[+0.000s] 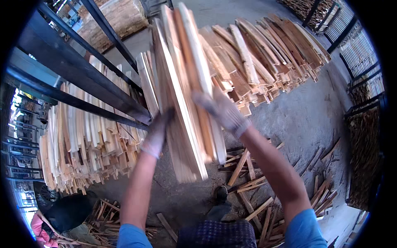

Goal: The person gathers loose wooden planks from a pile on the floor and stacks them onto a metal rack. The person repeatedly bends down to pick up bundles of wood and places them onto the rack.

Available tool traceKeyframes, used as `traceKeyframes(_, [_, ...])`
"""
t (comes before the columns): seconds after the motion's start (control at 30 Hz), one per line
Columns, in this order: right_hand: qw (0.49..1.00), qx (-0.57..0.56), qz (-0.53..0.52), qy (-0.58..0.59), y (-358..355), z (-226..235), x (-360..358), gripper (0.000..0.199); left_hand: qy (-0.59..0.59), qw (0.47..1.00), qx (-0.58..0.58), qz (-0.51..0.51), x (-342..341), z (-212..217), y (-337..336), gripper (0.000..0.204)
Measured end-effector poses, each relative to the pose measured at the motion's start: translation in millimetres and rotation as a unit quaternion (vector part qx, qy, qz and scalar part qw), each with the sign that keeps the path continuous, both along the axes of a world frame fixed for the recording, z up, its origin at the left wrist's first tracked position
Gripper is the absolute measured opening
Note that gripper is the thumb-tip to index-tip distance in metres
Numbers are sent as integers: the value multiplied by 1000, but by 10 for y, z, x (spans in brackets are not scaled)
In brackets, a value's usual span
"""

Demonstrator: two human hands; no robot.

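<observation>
Between my two gloved hands is a bundle of long wooden boards [182, 107], tilted and blurred by motion. My left hand [158, 130] presses against the bundle's left side, its fingers partly hidden. On the right side my right hand [219, 109] grips the outer boards, one of them reddish-brown. Both hands wear pale knitted gloves. Just behind the bundle, to the right, lies a long stack of rough boards [264, 53]. Another stack of boards [91, 132] stands to the left, past the dark metal posts.
Dark metal bars [82, 70] slant in from the upper left, close to my left hand. Loose offcuts [244, 169] litter the concrete floor [306, 120] around my feet. Metal racks with wood [364, 153] line the right side. A person in pink [39, 229] is at lower left.
</observation>
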State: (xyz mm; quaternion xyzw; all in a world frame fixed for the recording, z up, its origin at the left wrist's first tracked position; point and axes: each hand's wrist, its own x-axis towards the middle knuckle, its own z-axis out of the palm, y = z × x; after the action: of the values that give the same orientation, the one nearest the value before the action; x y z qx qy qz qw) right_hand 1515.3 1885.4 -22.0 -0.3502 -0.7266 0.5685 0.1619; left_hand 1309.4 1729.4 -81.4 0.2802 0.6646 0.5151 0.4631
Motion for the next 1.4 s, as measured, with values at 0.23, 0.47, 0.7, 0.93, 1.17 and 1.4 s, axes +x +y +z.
traceKeyframes(0.23, [834, 450, -75, -312, 725, -1667, -1638, 67, 311, 943, -69, 96, -980, -993, 1768, 117])
traceKeyframes(0.47, [872, 384, -23, -302, 676, -1556, -1646, 73, 399, 906, -105, 94, -1107, -1415, 1658, 124])
traceKeyframes(0.7, [894, 331, -32, -302, 804, -1394, -1591, 69, 363, 922, -113, 78, -1025, -1209, 1836, 121])
traceKeyframes(0.93, [929, 309, -32, -201, 773, -1475, -1409, 76, 76, 991, -18, 109, -993, -1253, 1729, 99])
traceKeyframes(1.17, [920, 317, -169, -155, 696, -2197, -1379, 72, 150, 988, -41, -11, -976, -1708, 1780, 77])
traceKeyframes(1.4, [968, 116, -185, 124, -699, -1945, 88, 69, 211, 970, -109, 40, -1046, -1109, 1592, 76])
